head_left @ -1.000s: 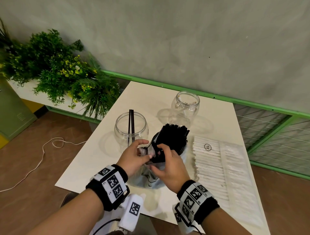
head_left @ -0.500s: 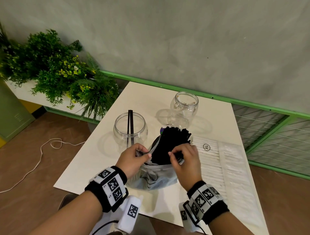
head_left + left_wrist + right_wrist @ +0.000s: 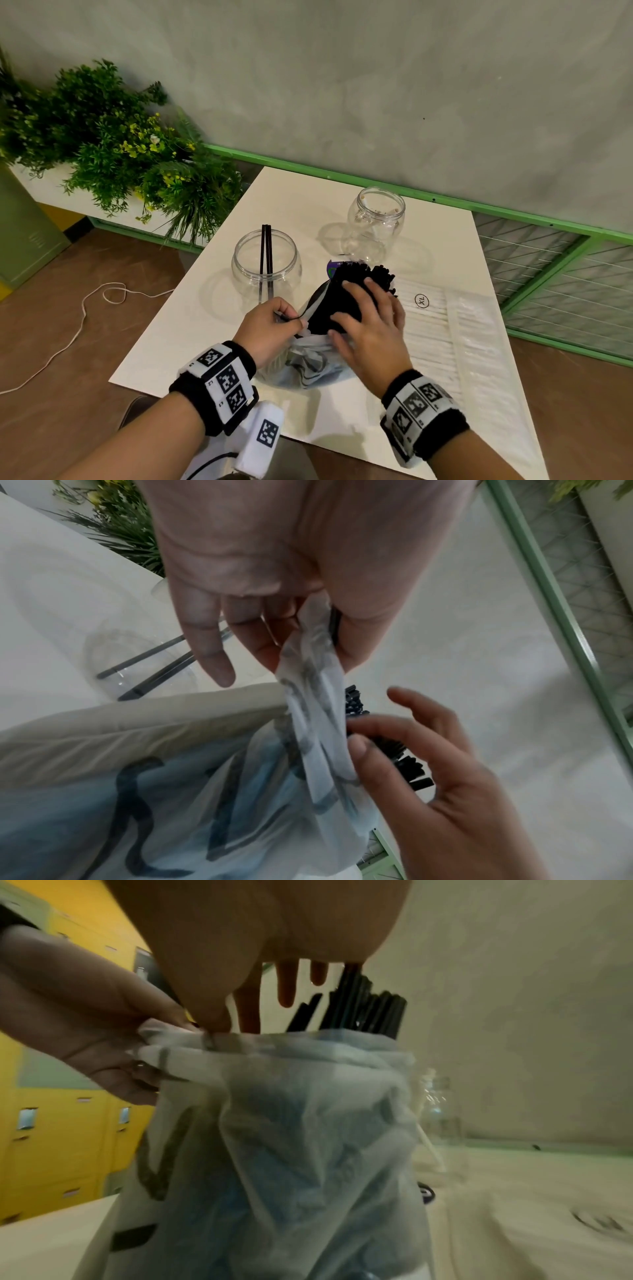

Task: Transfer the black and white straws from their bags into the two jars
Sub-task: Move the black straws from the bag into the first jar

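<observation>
A bundle of black straws (image 3: 381,275) sticks out of a pale printed plastic bag (image 3: 308,365) near the table's front edge. My left hand (image 3: 297,320) pinches the bag's rim (image 3: 310,653) on the left side. Spread over the top of the bundle is my right hand (image 3: 364,310), fingers loose and gripping nothing, thumb by the bag mouth (image 3: 363,748). The left jar (image 3: 246,270) holds two black straws (image 3: 266,246). Farther back, the right jar (image 3: 376,219) has a few white straws. A flat bag of white straws (image 3: 442,335) lies to the right.
The white table (image 3: 205,308) has its near edge just under my wrists. Green plants (image 3: 130,154) stand off the table's left side. A green rail (image 3: 342,174) and a wall run behind. A white cable (image 3: 82,308) lies on the brown floor.
My right hand has left the bag's lower side, gone up to the straw tops and now lies spread over the bundle. The left hand has stayed on the bag's rim.
</observation>
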